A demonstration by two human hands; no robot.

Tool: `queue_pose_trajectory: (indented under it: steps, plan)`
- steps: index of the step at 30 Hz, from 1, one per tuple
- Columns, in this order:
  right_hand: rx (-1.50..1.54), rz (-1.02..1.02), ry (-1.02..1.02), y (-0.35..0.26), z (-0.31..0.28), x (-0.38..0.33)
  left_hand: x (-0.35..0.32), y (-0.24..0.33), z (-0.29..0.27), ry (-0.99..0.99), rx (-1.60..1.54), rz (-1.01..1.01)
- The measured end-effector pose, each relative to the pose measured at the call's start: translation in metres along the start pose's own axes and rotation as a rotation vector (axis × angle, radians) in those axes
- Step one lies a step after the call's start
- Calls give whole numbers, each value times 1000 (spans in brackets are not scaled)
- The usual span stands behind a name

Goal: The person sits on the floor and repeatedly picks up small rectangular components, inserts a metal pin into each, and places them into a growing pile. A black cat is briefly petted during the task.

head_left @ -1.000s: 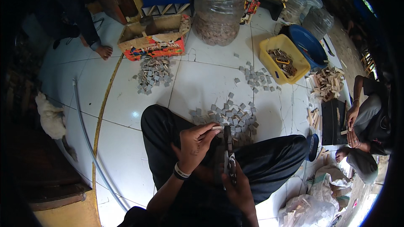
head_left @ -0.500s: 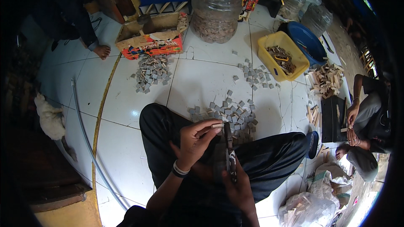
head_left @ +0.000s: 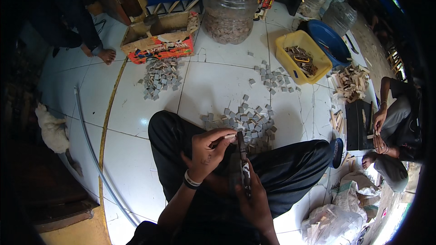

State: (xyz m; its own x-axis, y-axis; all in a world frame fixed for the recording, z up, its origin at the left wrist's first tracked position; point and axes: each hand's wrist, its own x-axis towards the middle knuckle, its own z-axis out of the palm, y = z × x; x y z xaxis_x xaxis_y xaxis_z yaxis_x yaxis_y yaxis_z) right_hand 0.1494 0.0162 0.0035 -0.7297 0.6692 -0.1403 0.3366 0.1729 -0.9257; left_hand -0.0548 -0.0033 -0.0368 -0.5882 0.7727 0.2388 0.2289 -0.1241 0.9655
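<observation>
Above my crossed legs, my left hand (head_left: pixel 205 155) is closed, pinching a small pale wooden piece (head_left: pixel 230 136) between thumb and fingers. One end of that piece meets the upper end of a long, narrow dark tool (head_left: pixel 242 149) with whitish patches lower down. My right hand (head_left: pixel 254 199) is wrapped round the tool's lower part. I see the tool nearly edge-on, so its exact kind does not show. Just beyond both hands, a loose pile of small grey-faced wooden blocks (head_left: pixel 256 124) lies on the tiles.
More blocks (head_left: pixel 161 79) lie before a cardboard box (head_left: pixel 159 50). Farther off stand a clear plastic container (head_left: pixel 229 18), a yellow basin (head_left: pixel 290 66) and a blue tub (head_left: pixel 334 41). A co-worker (head_left: pixel 395 127) sits right, near wood strips (head_left: pixel 352 81). At left are a hose (head_left: pixel 88 143) and a cat (head_left: pixel 52 129).
The view has shifted slightly. Both hands keep their grip, and the wooden piece remains against the tool's upper end, with the tool tilted a little differently.
</observation>
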Motion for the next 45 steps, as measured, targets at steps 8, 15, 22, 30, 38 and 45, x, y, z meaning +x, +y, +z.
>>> queue_pose_trajectory:
  steps: [8,15,22,30,38,45]
  plan:
    - [221,66,-124,12,-2,-1,-7,-15,-1,32,-249,-129]
    - [192,148,-43,13,25,4,-20,-21,9,196,-348,-93]
    - [-379,47,-10,19,25,10,-22,-19,8,212,-205,-102]
    - [-130,-9,76,20,11,12,-9,-11,-4,261,-477,-366]
    - [-60,-83,-11,27,-4,6,0,14,-17,148,-476,-507]
    - [-45,-80,-20,27,0,7,0,22,-12,125,-489,-505]
